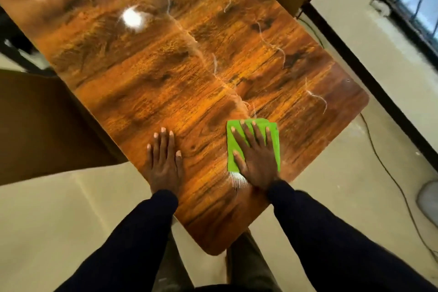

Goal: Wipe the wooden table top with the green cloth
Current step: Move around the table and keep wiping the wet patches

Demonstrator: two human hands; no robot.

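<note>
Dark sleeves (320,232) reach in from the near edge, and between them a bit of the person's trousers (251,265) shows below the near rounded corner of the wooden table top (166,66). Just beyond the cuffs both hands lie flat on the wood. On the left, the left hand (163,161) rests palm down on the bare surface near the table's left edge, fingers straight and close together, holding nothing. On the right, the right hand (257,161) presses palm down on the green cloth (274,136), fingers spread and straight over it rather than curled round it. That cloth lies folded into a rough rectangle, flat on the near right part of the table top, close to its right edge, with green showing past the fingertips and on both sides of the hand. A whitish smear (237,179) sits on the wood at the cloth's near left corner, beside the wrist. Thin pale streaks (279,52) wander across the glossy surface farther off, and a bright glare spot (132,18) shines toward the far left. A brown seat (35,121) stands left of the table. Right of it, a thin cable (388,173) trails over the pale floor (59,208), and a window (422,7) shows at the far right.
</note>
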